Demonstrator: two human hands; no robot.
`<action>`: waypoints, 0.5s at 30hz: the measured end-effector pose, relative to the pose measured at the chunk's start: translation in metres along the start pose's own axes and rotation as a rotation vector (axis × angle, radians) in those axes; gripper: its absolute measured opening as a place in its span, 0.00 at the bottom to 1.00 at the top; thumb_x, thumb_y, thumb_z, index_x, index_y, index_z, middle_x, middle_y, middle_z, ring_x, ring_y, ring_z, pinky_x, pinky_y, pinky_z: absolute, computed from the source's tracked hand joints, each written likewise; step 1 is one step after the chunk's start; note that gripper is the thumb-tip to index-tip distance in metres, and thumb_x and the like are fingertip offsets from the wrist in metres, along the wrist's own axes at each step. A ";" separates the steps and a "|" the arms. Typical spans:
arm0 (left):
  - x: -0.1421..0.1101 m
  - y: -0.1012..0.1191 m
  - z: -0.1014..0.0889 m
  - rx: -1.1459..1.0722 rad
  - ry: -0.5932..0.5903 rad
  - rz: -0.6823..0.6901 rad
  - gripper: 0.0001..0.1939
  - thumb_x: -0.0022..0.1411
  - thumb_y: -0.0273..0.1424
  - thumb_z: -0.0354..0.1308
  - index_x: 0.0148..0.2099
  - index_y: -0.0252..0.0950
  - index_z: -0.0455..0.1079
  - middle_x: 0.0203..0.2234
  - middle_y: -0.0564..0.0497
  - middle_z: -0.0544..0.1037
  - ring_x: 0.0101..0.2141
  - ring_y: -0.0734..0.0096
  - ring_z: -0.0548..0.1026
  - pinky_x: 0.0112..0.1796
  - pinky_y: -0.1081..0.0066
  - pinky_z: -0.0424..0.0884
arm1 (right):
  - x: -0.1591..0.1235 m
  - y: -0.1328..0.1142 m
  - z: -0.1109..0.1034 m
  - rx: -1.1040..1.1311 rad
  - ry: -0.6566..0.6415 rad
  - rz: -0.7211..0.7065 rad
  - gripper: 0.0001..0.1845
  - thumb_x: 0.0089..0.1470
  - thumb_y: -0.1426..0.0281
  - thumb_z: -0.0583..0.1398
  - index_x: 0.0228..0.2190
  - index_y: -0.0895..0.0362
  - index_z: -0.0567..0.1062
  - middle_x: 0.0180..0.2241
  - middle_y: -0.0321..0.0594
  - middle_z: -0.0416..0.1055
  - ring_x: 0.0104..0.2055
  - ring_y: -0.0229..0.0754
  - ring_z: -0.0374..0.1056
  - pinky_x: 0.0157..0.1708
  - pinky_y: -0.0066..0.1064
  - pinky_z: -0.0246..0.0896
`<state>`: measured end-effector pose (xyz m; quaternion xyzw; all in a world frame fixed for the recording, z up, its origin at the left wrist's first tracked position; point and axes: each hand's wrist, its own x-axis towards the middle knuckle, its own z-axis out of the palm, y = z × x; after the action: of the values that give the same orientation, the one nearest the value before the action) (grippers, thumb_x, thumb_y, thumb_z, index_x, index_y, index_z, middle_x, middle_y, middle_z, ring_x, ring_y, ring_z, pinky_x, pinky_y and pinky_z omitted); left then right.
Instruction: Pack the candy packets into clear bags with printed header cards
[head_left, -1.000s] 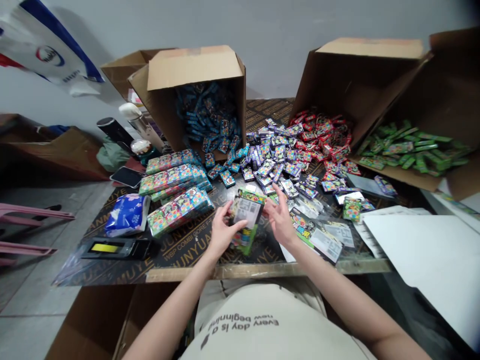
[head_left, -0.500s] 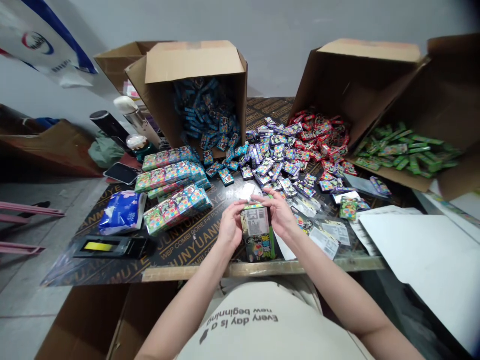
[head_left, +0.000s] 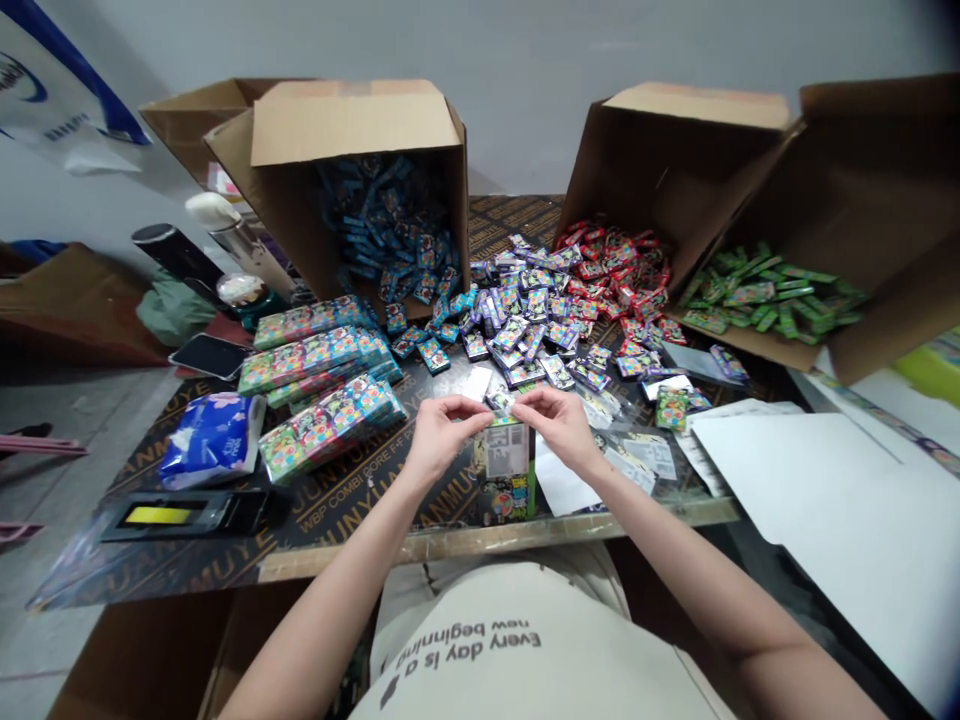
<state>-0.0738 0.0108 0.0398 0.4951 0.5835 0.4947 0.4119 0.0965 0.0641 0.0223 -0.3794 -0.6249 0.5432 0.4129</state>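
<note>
A small printed box (head_left: 507, 468) with a green side and a pale text panel stands upright near the table's front edge. My left hand (head_left: 446, 432) pinches its top edge at the left corner, thumb against fingers. At the right corner my right hand (head_left: 559, 428) is closed in the same way. The fingertips partly hide the box's top, so I cannot tell whether a flap is lifted. Just beyond lie a small white card (head_left: 477, 383) and a heap of purple packets (head_left: 525, 320).
Open cartons hold blue packets (head_left: 397, 235), red packets (head_left: 619, 260) and green packets (head_left: 772, 290). Stacked wrapped packs (head_left: 330, 425), a blue tissue pack (head_left: 210, 438), a phone (head_left: 208, 355) and a black tape-like holder (head_left: 184, 513) lie left. White sheets (head_left: 817, 500) cover the right.
Both hands have shifted from around the upper sides of the box to pinching its top corners. The fingers are now more curled. The camera view has turned slightly right.
</note>
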 end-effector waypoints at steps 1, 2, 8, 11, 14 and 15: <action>-0.002 0.001 0.001 0.053 0.000 0.047 0.08 0.48 0.33 0.63 0.27 0.32 0.74 0.23 0.49 0.77 0.25 0.71 0.73 0.28 0.72 0.68 | -0.001 -0.001 -0.001 -0.030 -0.012 -0.019 0.10 0.45 0.63 0.63 0.25 0.57 0.75 0.22 0.35 0.71 0.23 0.36 0.65 0.25 0.28 0.60; -0.004 0.003 0.002 0.113 0.004 0.107 0.07 0.49 0.32 0.62 0.26 0.32 0.73 0.23 0.49 0.76 0.26 0.71 0.73 0.28 0.73 0.68 | -0.002 -0.002 -0.004 -0.067 -0.023 -0.052 0.10 0.46 0.62 0.63 0.24 0.57 0.74 0.22 0.35 0.71 0.24 0.36 0.65 0.26 0.28 0.60; -0.015 0.004 0.000 0.344 -0.043 0.465 0.06 0.53 0.30 0.60 0.26 0.34 0.71 0.27 0.48 0.74 0.29 0.71 0.72 0.32 0.72 0.67 | -0.003 0.011 -0.031 -0.300 -0.157 -0.260 0.17 0.59 0.61 0.49 0.36 0.52 0.77 0.46 0.41 0.70 0.48 0.44 0.64 0.48 0.39 0.55; -0.013 0.001 -0.003 0.420 -0.075 0.470 0.04 0.56 0.28 0.57 0.31 0.35 0.72 0.25 0.50 0.71 0.28 0.72 0.70 0.31 0.72 0.66 | 0.010 0.038 -0.043 -0.704 -0.099 -0.198 0.14 0.57 0.64 0.53 0.40 0.52 0.75 0.46 0.44 0.68 0.49 0.47 0.61 0.47 0.41 0.51; -0.012 -0.002 -0.005 0.532 -0.109 0.465 0.09 0.60 0.27 0.53 0.40 0.37 0.73 0.26 0.51 0.68 0.28 0.73 0.67 0.30 0.73 0.64 | 0.022 0.065 -0.048 -1.071 -0.202 -0.130 0.07 0.52 0.68 0.58 0.34 0.54 0.75 0.39 0.44 0.71 0.46 0.49 0.59 0.45 0.42 0.46; -0.012 -0.002 -0.006 0.560 -0.114 0.466 0.11 0.60 0.27 0.51 0.42 0.38 0.73 0.26 0.51 0.67 0.28 0.73 0.67 0.29 0.73 0.63 | 0.025 0.072 -0.048 -1.114 -0.231 -0.121 0.06 0.51 0.69 0.59 0.33 0.54 0.74 0.38 0.43 0.71 0.46 0.49 0.59 0.45 0.42 0.44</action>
<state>-0.0775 -0.0020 0.0382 0.7351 0.5438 0.3681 0.1687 0.1339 0.1131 -0.0431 -0.4418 -0.8785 0.1450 0.1099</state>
